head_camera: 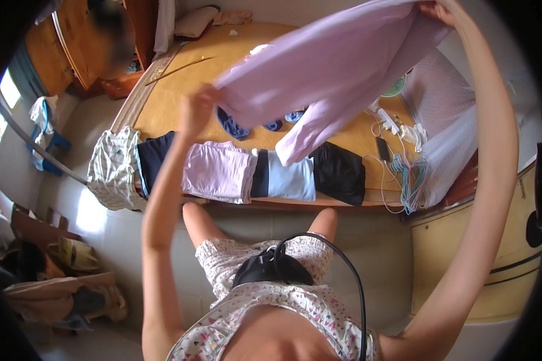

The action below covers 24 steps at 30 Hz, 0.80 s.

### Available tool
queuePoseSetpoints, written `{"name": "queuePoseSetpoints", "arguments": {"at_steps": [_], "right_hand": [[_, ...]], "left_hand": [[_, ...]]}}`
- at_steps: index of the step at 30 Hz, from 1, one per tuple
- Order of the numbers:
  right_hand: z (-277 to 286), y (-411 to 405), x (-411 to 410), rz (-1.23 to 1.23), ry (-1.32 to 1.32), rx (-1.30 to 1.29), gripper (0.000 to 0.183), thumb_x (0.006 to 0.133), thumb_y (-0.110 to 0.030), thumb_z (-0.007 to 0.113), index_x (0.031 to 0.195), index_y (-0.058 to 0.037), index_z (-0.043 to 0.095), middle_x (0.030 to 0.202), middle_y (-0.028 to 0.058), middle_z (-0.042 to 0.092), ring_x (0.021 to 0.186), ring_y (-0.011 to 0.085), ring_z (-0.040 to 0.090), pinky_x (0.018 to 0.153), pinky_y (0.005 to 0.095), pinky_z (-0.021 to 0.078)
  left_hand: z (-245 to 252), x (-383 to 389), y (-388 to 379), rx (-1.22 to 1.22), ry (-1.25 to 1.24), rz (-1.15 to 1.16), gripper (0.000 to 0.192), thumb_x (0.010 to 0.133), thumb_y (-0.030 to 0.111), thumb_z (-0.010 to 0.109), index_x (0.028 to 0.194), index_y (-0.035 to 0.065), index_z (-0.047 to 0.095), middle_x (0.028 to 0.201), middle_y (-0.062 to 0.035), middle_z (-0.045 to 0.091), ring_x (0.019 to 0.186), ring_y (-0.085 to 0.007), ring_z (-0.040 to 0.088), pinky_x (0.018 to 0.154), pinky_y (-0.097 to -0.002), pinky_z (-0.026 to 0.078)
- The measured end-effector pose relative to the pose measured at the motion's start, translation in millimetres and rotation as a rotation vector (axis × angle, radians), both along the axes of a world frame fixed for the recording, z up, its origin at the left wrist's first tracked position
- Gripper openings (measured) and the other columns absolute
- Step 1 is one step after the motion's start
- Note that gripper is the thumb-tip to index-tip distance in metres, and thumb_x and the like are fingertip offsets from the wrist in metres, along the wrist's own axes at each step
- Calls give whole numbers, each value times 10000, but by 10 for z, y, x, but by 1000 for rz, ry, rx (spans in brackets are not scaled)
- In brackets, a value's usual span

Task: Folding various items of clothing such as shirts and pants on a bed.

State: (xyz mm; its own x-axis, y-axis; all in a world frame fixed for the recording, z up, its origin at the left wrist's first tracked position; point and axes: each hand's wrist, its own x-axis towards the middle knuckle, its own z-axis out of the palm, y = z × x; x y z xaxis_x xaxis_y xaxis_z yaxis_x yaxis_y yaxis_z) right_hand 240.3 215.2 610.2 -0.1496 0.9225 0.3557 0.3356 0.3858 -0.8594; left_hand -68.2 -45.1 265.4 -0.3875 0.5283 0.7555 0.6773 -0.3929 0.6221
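A lilac garment (316,63) is stretched in the air over the bed between my two hands. My left hand (201,108), slightly blurred, grips its lower left end. High at the upper right, my right hand (438,12) pinches the other end. One narrow part of the cloth, a sleeve or a leg, hangs down above the folded clothes. Along the bed's near edge lie a striped white garment (115,167), a dark navy one (156,158), a folded lilac one (217,171), a light blue and navy one (291,173) and a black one (341,173).
Rolled blue items (235,124) lie on the bed's tan mat (162,106), partly behind the raised cloth. A thin stick (178,70) rests farther back. At right are a power strip (388,122), a dark phone-like object (382,149), bundled cords (408,178) and mosquito netting (451,149).
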Motion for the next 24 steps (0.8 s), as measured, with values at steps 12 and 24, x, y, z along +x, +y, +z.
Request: {"name": "queuePoseSetpoints", "arguments": {"at_steps": [12,24], "right_hand": [[-548,110,1295,675,215,13,385,784,-86,431,1156,0,479,1029,76,571,963,120,550,846,222,439],[-796,-488,1461,322,-137,754,252,831,-263,569,937,-40,620,810,9,585,709,83,562,629,212,448]], "left_hand": [[1980,-71,-615,243,-209,-160,203,795,94,605,943,-45,610,855,-70,621,798,-108,578,723,-222,454],[1199,1319,-1484,198,-258,-269,218,809,76,563,999,-28,579,916,-90,592,828,-130,560,714,-256,463]]}}
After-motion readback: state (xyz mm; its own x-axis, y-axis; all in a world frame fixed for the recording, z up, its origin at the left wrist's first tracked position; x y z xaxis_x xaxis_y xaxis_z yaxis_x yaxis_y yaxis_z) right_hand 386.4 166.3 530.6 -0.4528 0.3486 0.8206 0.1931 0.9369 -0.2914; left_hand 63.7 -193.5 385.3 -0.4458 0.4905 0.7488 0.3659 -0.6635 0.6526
